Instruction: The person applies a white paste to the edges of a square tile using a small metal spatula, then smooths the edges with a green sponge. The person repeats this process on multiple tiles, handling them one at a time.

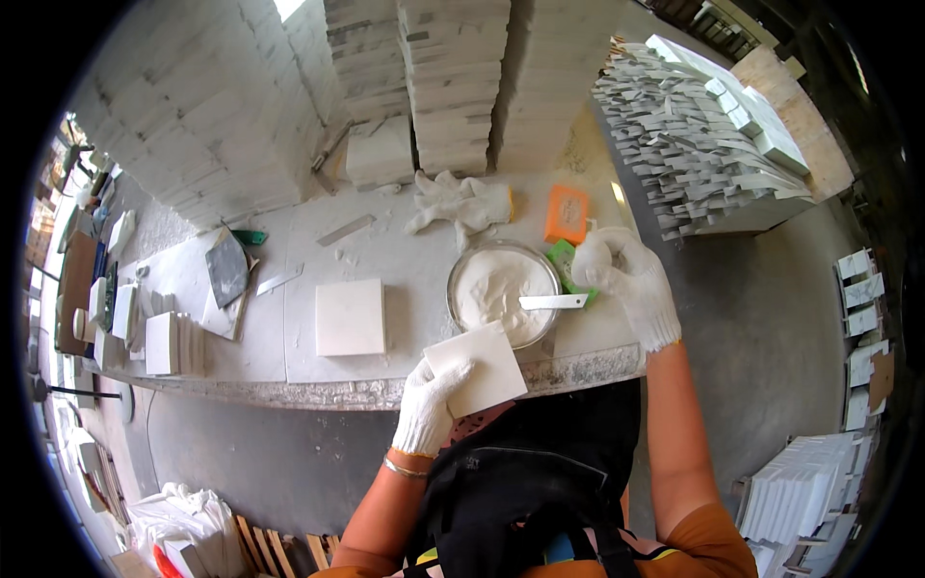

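My left hand, in a white glove, grips a square white tile at the near edge of the workbench. My right hand, also gloved, holds the handle of a putty knife whose flat blade lies across a round metal bowl of white paste. The held tile overlaps the bowl's near rim. A second square white tile lies flat on the bench to the left of the bowl.
The dusty stone workbench also carries a crumpled pair of white gloves, an orange sponge, a green block and loose blades. Tall tile stacks stand behind, more stacks right and small tiles left.
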`<state>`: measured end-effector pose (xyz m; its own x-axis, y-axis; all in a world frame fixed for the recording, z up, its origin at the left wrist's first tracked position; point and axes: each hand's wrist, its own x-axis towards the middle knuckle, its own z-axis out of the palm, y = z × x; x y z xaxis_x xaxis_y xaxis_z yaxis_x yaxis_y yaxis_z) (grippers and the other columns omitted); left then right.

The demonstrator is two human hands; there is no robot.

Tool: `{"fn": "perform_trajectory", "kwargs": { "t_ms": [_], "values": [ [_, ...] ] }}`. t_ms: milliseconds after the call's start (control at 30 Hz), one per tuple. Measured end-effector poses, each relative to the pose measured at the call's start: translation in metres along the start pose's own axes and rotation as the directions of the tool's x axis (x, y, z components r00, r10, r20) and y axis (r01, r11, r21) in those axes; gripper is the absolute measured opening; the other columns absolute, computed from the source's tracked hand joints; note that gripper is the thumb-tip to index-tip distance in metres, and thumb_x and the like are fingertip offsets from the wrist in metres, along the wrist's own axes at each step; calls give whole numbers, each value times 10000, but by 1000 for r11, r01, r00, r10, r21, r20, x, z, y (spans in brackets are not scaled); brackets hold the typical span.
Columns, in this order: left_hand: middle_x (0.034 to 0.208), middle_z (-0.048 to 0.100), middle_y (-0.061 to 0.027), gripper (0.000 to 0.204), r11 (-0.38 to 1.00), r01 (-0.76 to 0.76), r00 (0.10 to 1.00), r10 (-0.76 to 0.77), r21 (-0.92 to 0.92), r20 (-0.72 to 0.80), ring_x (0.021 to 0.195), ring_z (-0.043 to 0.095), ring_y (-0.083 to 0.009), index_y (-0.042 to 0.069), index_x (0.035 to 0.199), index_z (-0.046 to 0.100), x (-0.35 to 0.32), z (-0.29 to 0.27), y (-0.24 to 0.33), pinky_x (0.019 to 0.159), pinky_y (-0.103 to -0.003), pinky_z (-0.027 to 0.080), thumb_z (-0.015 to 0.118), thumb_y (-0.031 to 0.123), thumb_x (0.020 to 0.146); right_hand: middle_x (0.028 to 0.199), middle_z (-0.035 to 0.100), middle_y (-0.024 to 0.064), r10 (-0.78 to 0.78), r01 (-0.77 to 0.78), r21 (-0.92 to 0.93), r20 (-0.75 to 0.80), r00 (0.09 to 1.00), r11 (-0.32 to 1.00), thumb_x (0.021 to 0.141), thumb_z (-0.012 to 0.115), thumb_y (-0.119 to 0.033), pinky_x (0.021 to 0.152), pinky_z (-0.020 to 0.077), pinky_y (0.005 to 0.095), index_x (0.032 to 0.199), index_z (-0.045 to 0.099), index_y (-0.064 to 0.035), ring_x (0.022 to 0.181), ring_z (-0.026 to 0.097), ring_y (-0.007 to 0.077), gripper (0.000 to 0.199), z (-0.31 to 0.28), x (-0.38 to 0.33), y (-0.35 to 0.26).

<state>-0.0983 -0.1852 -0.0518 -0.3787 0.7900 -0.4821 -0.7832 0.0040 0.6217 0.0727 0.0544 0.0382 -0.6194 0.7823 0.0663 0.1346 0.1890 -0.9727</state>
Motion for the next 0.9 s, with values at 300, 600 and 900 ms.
{"fn": "perform_trajectory", "kwargs": {
  "t_ms": [300,600,900],
  "values": [
    [1146,698,-107,383,1000,9,1000,-9,-3,2,1004,681,-180,-49,1264,622,0,-1,1,896,-314,556,726,71,915,1055,701,58,73,-72,-229,-4,997,971,844,771,-171,877,530,325,1031,686,-24,967,659,158,252,20,77,25],
    [1144,698,-104,391,998,59,998,-59,-18,-12,1004,687,-203,-39,1280,611,-5,5,7,895,-339,562,701,61,913,889,699,80,-94,160,-704,132,987,692,757,777,-259,805,517,359,1005,733,-114,859,662,248,290,33,106,55],
    [1128,697,-111,387,1000,12,1000,-12,-16,1,953,695,-188,-34,1256,618,-1,2,1,817,-324,583,741,85,909,1130,706,136,-381,255,-787,28,924,561,841,747,-205,904,524,408,1190,698,-91,1048,670,321,371,12,46,23]
  ]
}}
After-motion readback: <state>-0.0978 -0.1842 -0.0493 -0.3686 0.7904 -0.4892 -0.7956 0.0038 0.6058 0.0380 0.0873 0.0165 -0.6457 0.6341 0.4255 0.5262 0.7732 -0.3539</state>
